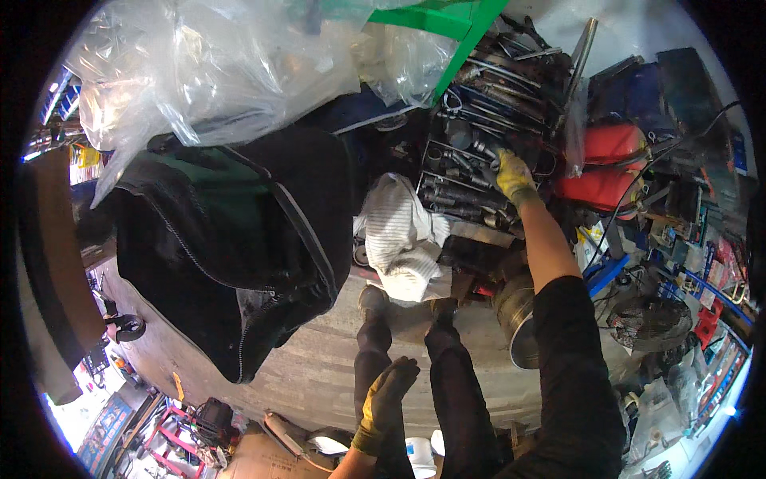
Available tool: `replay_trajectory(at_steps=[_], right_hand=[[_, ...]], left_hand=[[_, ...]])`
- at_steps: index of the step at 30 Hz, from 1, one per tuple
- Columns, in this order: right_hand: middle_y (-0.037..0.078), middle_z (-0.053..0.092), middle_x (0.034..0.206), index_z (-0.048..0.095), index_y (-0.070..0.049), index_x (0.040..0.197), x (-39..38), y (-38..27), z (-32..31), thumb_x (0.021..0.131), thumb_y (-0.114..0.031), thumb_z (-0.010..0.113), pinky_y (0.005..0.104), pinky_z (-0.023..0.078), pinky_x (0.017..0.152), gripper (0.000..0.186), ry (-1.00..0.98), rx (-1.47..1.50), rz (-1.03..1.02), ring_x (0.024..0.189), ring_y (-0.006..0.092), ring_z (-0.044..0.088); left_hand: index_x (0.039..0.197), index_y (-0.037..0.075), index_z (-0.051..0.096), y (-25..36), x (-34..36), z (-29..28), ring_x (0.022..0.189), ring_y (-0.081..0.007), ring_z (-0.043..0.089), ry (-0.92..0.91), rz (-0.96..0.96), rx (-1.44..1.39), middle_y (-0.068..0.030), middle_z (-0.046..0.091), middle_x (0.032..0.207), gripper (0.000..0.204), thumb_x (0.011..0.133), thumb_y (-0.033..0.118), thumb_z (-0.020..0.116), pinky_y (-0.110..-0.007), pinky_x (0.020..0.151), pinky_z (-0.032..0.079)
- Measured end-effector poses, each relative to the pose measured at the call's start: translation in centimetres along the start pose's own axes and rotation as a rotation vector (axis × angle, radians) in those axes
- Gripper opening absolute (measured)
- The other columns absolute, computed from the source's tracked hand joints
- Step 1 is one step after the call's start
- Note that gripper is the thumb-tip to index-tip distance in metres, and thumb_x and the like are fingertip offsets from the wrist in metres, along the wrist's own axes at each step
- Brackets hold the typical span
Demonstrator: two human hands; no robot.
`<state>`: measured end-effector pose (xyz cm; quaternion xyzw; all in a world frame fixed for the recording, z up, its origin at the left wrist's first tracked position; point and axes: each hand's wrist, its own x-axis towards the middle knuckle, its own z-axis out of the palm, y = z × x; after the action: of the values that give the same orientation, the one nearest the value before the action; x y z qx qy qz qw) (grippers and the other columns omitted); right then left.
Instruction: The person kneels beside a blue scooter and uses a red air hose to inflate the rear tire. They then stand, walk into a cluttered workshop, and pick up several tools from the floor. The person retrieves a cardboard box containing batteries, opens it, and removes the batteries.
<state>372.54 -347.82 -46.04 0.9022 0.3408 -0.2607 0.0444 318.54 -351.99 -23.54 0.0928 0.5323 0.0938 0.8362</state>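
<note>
My right hand (pixel 511 169), in a yellow work glove, reaches into a metal tray (pixel 479 231) packed with dark sockets, extensions and wrenches (pixel 499 92); its fingers close on a metal socket piece (pixel 483 145). My left hand (pixel 387 403), also gloved, hangs in front of my legs with loosely bent fingers and nothing visible in it. Left of the tray lies a crumpled white ribbed cloth (pixel 399 239). A large open black zip bag (pixel 199 263) is beside that cloth.
Clear plastic sheeting (pixel 215 56) and a green frame (pixel 447 24) are at the top. Red containers (pixel 602 156), a metal cylinder (pixel 519 335) and a fan (pixel 646 319) stand at right. A dark board (pixel 56 271) is at far left. I stand on a worn floor (pixel 311 359).
</note>
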Motion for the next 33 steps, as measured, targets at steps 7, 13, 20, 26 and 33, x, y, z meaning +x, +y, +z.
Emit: replay_trajectory(at_steps=[7, 13, 20, 26, 33], right_hand=[[0.010, 0.038, 0.166, 0.040, -0.017, 0.160, -3.2, -2.7, 1.8, 0.103, -0.032, 0.044, 0.0429, 0.017, 0.129, 0.059, -0.062, -0.093, 0.048, 0.154, 0.0358, 0.031], [0.019, 0.063, 0.134, 0.062, -0.005, 0.137, -14.9, -8.1, -1.5, 0.087, -0.049, 0.074, 0.0446, 0.047, 0.106, 0.068, 0.064, 0.003, -0.225, 0.126, 0.0369, 0.058], [0.008, 0.074, 0.108, 0.071, -0.003, 0.116, -41.6, -22.7, -11.9, 0.103, -0.037, 0.060, 0.0359, 0.055, 0.091, 0.038, -0.488, 1.912, -0.021, 0.100, 0.0209, 0.069], [0.012, 0.072, 0.120, 0.063, -0.006, 0.130, -55.8, -36.0, -24.4, 0.107, -0.045, 0.052, 0.0422, 0.058, 0.096, 0.046, -1.167, 1.793, -0.024, 0.108, 0.0258, 0.071], [0.015, 0.046, 0.157, 0.035, -0.014, 0.160, -68.2, -55.5, -32.3, 0.110, -0.044, 0.044, 0.0531, 0.040, 0.117, 0.059, -1.605, 1.468, -0.619, 0.139, 0.0317, 0.051]], left_hand=[[0.151, -0.004, 0.045, 2.7, -1.3, 3.7, 0.139, -0.0332, 0.054, -0.163, 0.004, 0.064, -0.0200, 0.054, 0.149, 0.046, 0.112, 0.020, 0.044, -0.045, 0.121, 0.040], [0.146, 0.000, 0.054, 6.0, -7.2, 8.5, 0.127, -0.0199, 0.061, -0.289, 0.054, 0.120, -0.0098, 0.064, 0.139, 0.046, 0.111, 0.030, 0.048, -0.035, 0.113, 0.045], [0.125, -0.005, 0.064, 12.7, -20.2, 11.2, 0.106, -0.0237, 0.063, -0.489, 0.389, -0.343, -0.0106, 0.068, 0.116, 0.050, 0.107, 0.040, 0.052, -0.039, 0.096, 0.049], [0.130, -0.002, 0.064, 20.0, -39.2, 6.5, 0.135, -0.0327, 0.055, -0.157, 1.030, -0.391, -0.0160, 0.067, 0.131, 0.048, 0.109, 0.038, 0.048, -0.042, 0.103, 0.047], [0.164, 0.013, 0.029, 24.3, -54.1, -7.0, 0.149, -0.0297, 0.041, -0.275, 1.483, -0.617, -0.0137, 0.032, 0.168, 0.065, 0.110, 0.048, 0.040, -0.045, 0.120, 0.034]])
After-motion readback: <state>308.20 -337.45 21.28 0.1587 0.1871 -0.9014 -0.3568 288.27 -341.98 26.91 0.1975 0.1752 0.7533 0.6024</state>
